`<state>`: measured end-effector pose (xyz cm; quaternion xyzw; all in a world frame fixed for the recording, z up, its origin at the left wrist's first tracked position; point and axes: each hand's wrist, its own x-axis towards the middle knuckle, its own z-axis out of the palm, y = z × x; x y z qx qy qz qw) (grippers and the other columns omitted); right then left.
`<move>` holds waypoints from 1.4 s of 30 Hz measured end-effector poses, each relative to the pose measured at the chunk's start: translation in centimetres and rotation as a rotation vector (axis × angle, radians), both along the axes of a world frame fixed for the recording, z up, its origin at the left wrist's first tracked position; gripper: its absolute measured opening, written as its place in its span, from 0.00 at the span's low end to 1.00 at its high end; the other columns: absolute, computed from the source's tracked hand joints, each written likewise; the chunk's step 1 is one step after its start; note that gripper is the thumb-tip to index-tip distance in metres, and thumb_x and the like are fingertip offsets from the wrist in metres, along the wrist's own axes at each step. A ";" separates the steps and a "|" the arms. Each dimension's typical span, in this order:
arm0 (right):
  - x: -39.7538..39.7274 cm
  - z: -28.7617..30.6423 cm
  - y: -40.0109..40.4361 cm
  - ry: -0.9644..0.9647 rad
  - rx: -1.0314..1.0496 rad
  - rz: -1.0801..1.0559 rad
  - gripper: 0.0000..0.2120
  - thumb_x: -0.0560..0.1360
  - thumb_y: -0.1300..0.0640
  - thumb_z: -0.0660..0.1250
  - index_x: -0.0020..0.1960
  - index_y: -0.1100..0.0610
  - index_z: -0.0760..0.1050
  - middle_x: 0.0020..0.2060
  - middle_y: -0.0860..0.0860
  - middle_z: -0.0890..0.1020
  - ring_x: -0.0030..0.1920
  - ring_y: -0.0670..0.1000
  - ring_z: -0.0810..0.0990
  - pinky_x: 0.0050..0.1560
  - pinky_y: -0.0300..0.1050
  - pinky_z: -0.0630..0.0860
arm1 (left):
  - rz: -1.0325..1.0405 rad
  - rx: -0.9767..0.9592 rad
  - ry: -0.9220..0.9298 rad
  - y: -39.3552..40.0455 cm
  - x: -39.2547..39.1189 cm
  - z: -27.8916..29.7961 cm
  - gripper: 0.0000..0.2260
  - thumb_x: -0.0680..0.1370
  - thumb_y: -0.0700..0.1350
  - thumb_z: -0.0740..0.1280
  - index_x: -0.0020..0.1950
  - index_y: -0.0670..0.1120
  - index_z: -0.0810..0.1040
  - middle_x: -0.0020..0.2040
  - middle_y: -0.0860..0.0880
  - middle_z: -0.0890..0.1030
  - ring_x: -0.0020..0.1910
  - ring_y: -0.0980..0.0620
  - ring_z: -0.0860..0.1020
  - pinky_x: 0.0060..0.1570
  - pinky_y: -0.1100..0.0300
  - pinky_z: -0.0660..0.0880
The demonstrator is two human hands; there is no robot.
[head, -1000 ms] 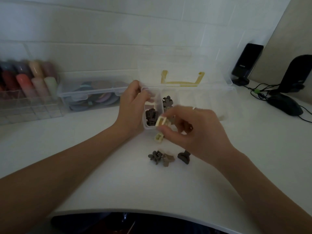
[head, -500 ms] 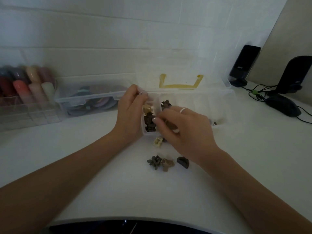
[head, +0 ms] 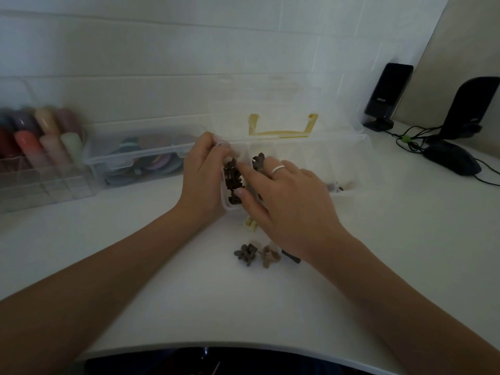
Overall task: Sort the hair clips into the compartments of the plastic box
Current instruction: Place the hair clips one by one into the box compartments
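The clear plastic box [head: 349,143] lies open, its lid with a yellow handle [head: 281,125] leaning on the wall. My left hand [head: 201,180] grips the box's left end. My right hand [head: 286,204] reaches over the box, index finger and thumb spread above the dark brown clips [head: 232,174] in the leftmost compartment; I see nothing held in it. A grey-brown flower clip [head: 258,161] sits in the second compartment. On the table lie a cream clip [head: 250,224], a grey flower clip [head: 244,254], a tan clip [head: 269,256] and a dark clip [head: 291,257], partly under my wrist.
A closed clear case of coloured discs [head: 140,155] and an organiser with coloured tubes [head: 40,147] stand at the left. Two black speakers [head: 387,96], a mouse [head: 451,161] and cables lie at the right. The table's front edge [head: 243,345] curves near me.
My right hand carried a cream clip from above the table into the leftmost compartment and now has its fingers spread there without it. My left hand stayed on the box.
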<state>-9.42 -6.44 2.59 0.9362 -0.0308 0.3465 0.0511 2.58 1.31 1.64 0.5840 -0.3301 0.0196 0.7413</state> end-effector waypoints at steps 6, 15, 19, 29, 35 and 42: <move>-2.1 1.1 -1.4 0.034 0.179 0.289 0.07 0.74 0.51 0.64 0.42 0.52 0.79 0.32 0.44 0.76 0.30 0.45 0.72 0.25 0.43 0.72 | -0.024 0.008 0.086 -0.1 0.1 0.1 0.05 0.76 0.38 0.59 0.39 0.41 0.67 0.38 0.41 0.73 0.39 0.46 0.74 0.36 0.63 0.73; -2.4 1.2 -1.7 0.374 0.005 0.199 0.12 0.75 0.44 0.65 0.57 0.41 0.78 0.32 0.44 0.82 0.32 0.45 0.80 0.28 0.28 0.53 | -0.015 0.000 0.095 -0.1 -0.1 0.2 0.06 0.76 0.35 0.58 0.38 0.39 0.68 0.39 0.41 0.71 0.40 0.47 0.73 0.37 0.61 0.74; -2.4 1.1 -1.5 0.412 -0.056 0.166 0.14 0.80 0.47 0.57 0.64 0.39 0.71 0.44 0.48 0.83 0.44 0.52 0.81 0.30 0.41 0.62 | -0.005 0.019 0.096 -0.1 0.0 0.2 0.08 0.76 0.34 0.58 0.37 0.41 0.66 0.37 0.45 0.70 0.37 0.52 0.73 0.39 0.57 0.74; -2.8 1.8 -2.3 0.411 0.115 0.190 0.10 0.73 0.49 0.69 0.53 0.39 0.79 0.23 0.40 0.66 0.26 0.44 0.67 0.30 0.38 0.68 | -0.051 -0.018 0.130 0.0 -0.5 0.5 0.05 0.76 0.35 0.58 0.40 0.36 0.68 0.38 0.41 0.70 0.38 0.49 0.74 0.34 0.62 0.74; -2.5 1.5 -1.5 0.344 -0.171 0.140 0.18 0.71 0.52 0.72 0.58 0.37 0.76 0.30 0.49 0.81 0.29 0.51 0.80 0.28 0.38 0.64 | -0.035 -0.020 0.148 0.0 -0.3 0.6 0.08 0.77 0.33 0.57 0.39 0.40 0.67 0.33 0.50 0.73 0.31 0.57 0.75 0.32 0.61 0.75; -2.6 1.0 -1.7 0.343 0.210 0.214 0.09 0.73 0.46 0.69 0.53 0.43 0.80 0.28 0.41 0.78 0.30 0.41 0.77 0.33 0.37 0.67 | -0.032 -0.007 0.194 -0.1 0.0 0.3 0.10 0.76 0.34 0.58 0.36 0.43 0.66 0.35 0.46 0.74 0.41 0.43 0.76 0.39 0.52 0.75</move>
